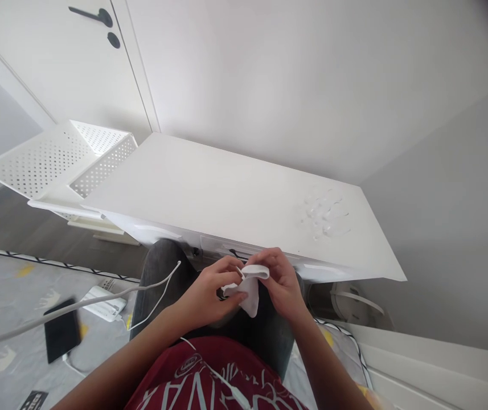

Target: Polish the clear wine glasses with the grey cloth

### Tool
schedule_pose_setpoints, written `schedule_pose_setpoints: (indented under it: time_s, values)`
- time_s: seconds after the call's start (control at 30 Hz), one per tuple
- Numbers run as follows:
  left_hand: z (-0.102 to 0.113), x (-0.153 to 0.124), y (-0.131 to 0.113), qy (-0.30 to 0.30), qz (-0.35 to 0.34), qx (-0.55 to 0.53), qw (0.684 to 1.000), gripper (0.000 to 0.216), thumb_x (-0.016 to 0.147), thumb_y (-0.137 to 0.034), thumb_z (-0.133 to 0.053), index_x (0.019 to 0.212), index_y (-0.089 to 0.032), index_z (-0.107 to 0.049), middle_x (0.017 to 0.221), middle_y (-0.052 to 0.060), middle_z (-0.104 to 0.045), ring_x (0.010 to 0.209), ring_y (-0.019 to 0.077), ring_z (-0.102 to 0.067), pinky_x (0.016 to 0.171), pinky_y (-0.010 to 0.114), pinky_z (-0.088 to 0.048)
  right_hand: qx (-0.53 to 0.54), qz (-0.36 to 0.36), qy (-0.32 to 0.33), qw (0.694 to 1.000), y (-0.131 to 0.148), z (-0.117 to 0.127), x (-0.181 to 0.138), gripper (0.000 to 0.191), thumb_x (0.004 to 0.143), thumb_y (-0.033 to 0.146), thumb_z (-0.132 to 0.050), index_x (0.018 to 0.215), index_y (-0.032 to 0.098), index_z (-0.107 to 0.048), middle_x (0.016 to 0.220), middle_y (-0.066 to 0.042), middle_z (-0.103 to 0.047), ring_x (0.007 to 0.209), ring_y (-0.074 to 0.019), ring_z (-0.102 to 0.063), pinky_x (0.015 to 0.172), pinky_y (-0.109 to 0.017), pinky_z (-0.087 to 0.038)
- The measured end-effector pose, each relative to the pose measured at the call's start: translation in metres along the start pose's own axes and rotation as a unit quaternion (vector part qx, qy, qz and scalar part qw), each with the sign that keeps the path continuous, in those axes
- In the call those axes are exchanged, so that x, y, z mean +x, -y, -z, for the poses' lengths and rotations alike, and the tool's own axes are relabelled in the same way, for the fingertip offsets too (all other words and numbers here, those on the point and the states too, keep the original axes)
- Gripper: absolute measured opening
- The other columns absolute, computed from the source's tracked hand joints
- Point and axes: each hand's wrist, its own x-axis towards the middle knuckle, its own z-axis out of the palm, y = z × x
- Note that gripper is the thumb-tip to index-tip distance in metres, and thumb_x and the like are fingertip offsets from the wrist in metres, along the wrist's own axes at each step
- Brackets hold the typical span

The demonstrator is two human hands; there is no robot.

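A small white sock (250, 296), with a band-like opening at its top, is held over my lap in front of the table edge. My left hand (210, 290) pinches its left side between thumb and fingers. At the band, my right hand (275, 279) grips the right side, its fingers curled behind the fabric. Both hands are close together, and part of the sock is hidden by the fingers. Several clear plastic pieces (323, 215) lie in a loose pile on the white table (209, 188), beyond my right hand.
A white perforated rack (47, 165) stands left of the table. A white cable (111, 296) crosses my left side. On the patterned bedding (4, 296) lie a black phone-like slab (62, 330) and a white power bank (103, 303). A door (56, 62) is at the back left.
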Motion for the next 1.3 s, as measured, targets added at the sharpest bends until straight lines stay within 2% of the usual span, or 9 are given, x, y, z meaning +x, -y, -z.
schedule_pose_setpoints:
  time_s: [0.23,0.43,0.53,0.7,0.87,0.93,1.1,1.23,1.3]
  values:
    - [0.0,-0.004,0.004,-0.12,0.02,0.059,0.991,0.006,0.097,-0.018,-0.067,0.1,-0.02,-0.072,0.088,0.001,-0.075,0.079,0.0133,-0.07,0.073,0.022,-0.052,-0.1,-0.035,0.072,0.992,0.01,0.02,-0.005,0.018,0.1,0.026,-0.065,0.117,0.029,-0.07,0.107,-0.004,-0.064,0.096,-0.0181,-0.061,0.082,-0.029,-0.051]
    - [0.021,0.001,-0.003,-0.04,0.094,0.022,0.995,0.011,0.097,-0.026,-0.067,0.093,-0.019,-0.073,0.078,-0.002,-0.073,0.068,0.0108,-0.063,0.068,0.021,-0.047,-0.132,-0.086,0.184,0.97,0.026,0.03,0.001,0.028,0.099,0.023,-0.063,0.126,0.028,-0.067,0.109,-0.004,-0.067,0.086,-0.0171,-0.06,0.075,-0.029,-0.05]
    - [0.029,0.003,-0.005,-0.017,0.135,0.008,0.991,0.015,0.094,-0.032,-0.071,0.088,-0.018,-0.076,0.071,-0.002,-0.07,0.063,0.0112,-0.059,0.061,0.022,-0.043,-0.187,-0.087,0.163,0.965,0.026,0.033,0.01,0.006,0.097,0.025,-0.064,0.097,0.022,-0.069,0.094,-0.003,-0.066,0.081,-0.0166,-0.058,0.072,-0.028,-0.047]
    - [0.045,0.004,0.0,-0.011,0.176,-0.022,0.984,0.027,0.095,-0.043,-0.069,0.088,-0.019,-0.078,0.079,0.002,-0.075,0.07,0.0155,-0.065,0.064,0.024,-0.047,-0.305,-0.086,0.072,0.946,0.024,0.043,0.017,0.017,0.095,0.039,-0.071,0.096,0.022,-0.07,0.082,-0.001,-0.061,0.068,-0.0153,-0.052,0.063,-0.029,-0.045]
    - [0.058,0.004,0.014,-0.016,0.184,0.032,0.982,0.022,0.091,-0.042,-0.072,0.093,-0.022,-0.081,0.089,0.003,-0.078,0.08,0.0194,-0.069,0.075,0.027,-0.051,-0.34,0.024,0.091,0.936,0.035,0.064,0.015,0.029,0.09,0.035,-0.077,0.069,0.02,-0.062,0.127,-0.011,-0.063,0.098,-0.0236,-0.06,0.088,-0.04,-0.05]
    - [0.061,0.003,0.02,-0.03,0.183,0.043,0.982,0.021,0.091,-0.042,-0.072,0.097,-0.024,-0.081,0.095,0.003,-0.079,0.086,0.0206,-0.069,0.08,0.028,-0.051,-0.263,0.007,0.093,0.96,0.036,0.072,0.013,0.033,0.092,0.033,-0.076,0.068,0.021,-0.057,0.116,-0.01,-0.067,0.09,-0.0214,-0.06,0.084,-0.039,-0.05]
    - [0.058,0.003,0.031,-0.113,0.264,0.04,0.957,0.032,0.086,-0.053,-0.076,0.089,-0.021,-0.078,0.077,0.002,-0.072,0.071,0.0181,-0.062,0.066,0.027,-0.045,-0.056,-0.063,-0.078,0.993,0.024,0.074,0.014,0.03,0.087,0.036,-0.081,0.081,0.022,-0.056,0.084,0.0,-0.059,0.072,-0.015,-0.052,0.062,-0.027,-0.042]
    - [0.036,0.012,0.028,-0.146,0.276,-0.022,0.95,0.036,0.088,-0.053,-0.073,0.084,-0.017,-0.071,0.071,0.001,-0.065,0.067,0.0161,-0.059,0.062,0.026,-0.043,-0.118,-0.048,-0.308,0.943,0.008,0.048,0.018,0.032,0.089,0.045,-0.079,0.091,0.023,-0.056,0.081,0.003,-0.053,0.064,-0.0117,-0.044,0.054,-0.024,-0.035]
    - [0.022,0.018,0.024,-0.13,0.261,-0.077,0.953,0.033,0.092,-0.05,-0.07,0.086,-0.017,-0.071,0.077,0.002,-0.069,0.072,0.0174,-0.063,0.067,0.026,-0.048,-0.196,-0.013,-0.336,0.921,0.003,0.031,0.018,0.028,0.094,0.047,-0.073,0.095,0.022,-0.06,0.081,0.002,-0.055,0.065,-0.0126,-0.045,0.057,-0.025,-0.037]
